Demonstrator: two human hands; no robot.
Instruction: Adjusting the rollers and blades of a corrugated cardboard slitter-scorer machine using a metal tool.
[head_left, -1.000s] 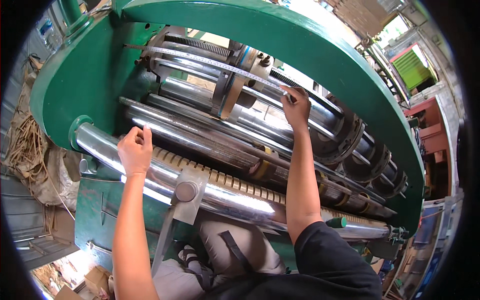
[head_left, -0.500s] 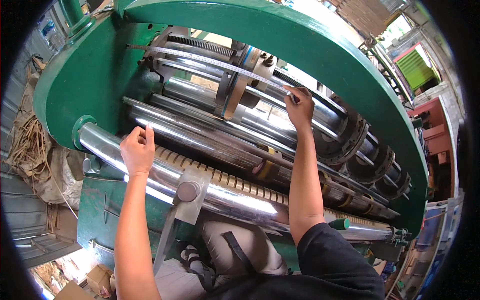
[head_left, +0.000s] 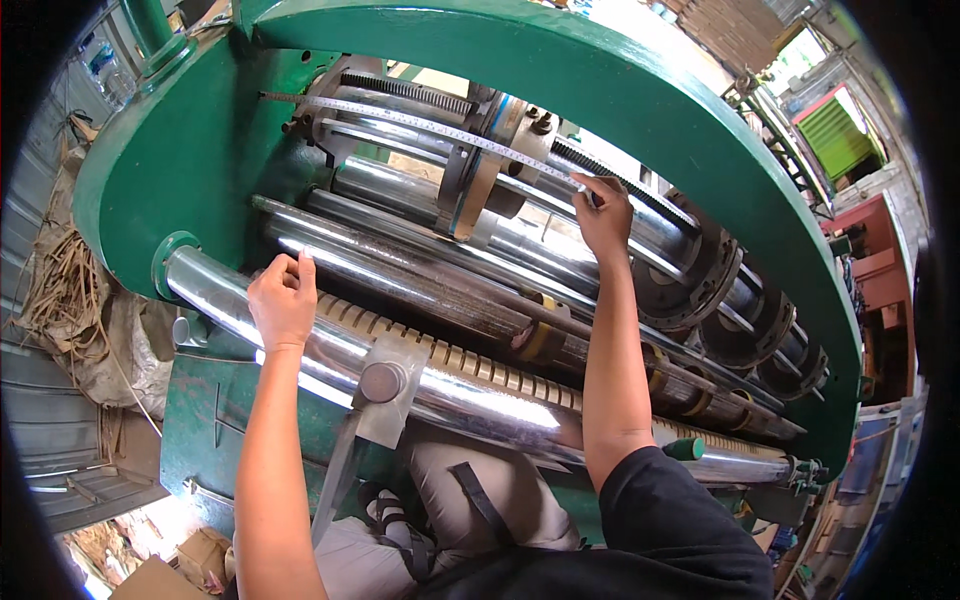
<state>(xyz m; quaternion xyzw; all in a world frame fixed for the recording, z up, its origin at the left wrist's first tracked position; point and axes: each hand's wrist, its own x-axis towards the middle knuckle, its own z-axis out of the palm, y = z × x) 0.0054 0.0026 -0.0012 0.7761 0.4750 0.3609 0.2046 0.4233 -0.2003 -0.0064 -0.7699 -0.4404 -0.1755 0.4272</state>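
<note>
Filling most of the scene, a green machine frame [head_left: 140, 190] is curved around a set of long metal parts that are laid from the left toward the right. Along its near side a thick polished bar [head_left: 480, 405] is mounted, with bright light reflected in its surface. Beyond this bar a dark, worn roller [head_left: 420, 285] is set, and between the two a pale slotted strip [head_left: 470, 362] can be seen. On the left, outside the frame, a bundle of dry strips [head_left: 60, 285] is heaped beside crumpled sacking [head_left: 130, 355]. Toward the right, dark flanged rings [head_left: 690, 280] are carried on the shafts, while a disc with a tan rim [head_left: 475, 195] is placed upright near the middle of the far side. Over the near bar a flat metal bracket [head_left: 390, 400] is fitted, and at the far side a toothed rack [head_left: 405, 92] is partly hidden by the disc. The left hand [head_left: 283, 300] is held above the near bar with its fingers curled and its thumb raised beside them; whether anything is gripped there cannot be told. By the right hand [head_left: 603, 222], the right end of a thin white measuring tape [head_left: 430, 128] is pinched between thumb and forefinger. The tape is stretched across the far side, in front of the disc, with its left end near the frame's left wall; whether the wall is touched cannot be told.
</note>
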